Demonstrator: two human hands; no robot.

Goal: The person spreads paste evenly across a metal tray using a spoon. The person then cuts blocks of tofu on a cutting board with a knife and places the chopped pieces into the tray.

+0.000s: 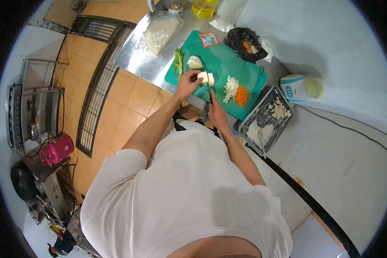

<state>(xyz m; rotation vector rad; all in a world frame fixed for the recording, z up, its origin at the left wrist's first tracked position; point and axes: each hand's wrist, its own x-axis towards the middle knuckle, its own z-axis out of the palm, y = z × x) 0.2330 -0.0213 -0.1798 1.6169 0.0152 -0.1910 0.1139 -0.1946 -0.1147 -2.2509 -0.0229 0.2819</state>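
Observation:
My left hand (188, 84) is closed around the left side of a white block (203, 78) that looks like tofu, its fingertips pressing on it. My right hand (218, 114) grips a knife (209, 86) by the handle. The blade stands against the block, with a white piece (210, 79) on its right side. Under them lies a green cutting board (221, 56). Another white lump (194, 62) sits just beyond my left hand, and green stalks (179, 61) lie at the board's left edge. Chopped white bits (231, 87) and diced carrot (241, 96) are heaped to the right.
A metal tray (247, 143) at right holds pale cubes, white powder and a spoon. A black plastic bag (235, 41) with scraps and a red-edged packet (209, 39) are at the back. A clear bag (162, 34) lies left on the steel table (135, 60). A white-green container (297, 88) stands right.

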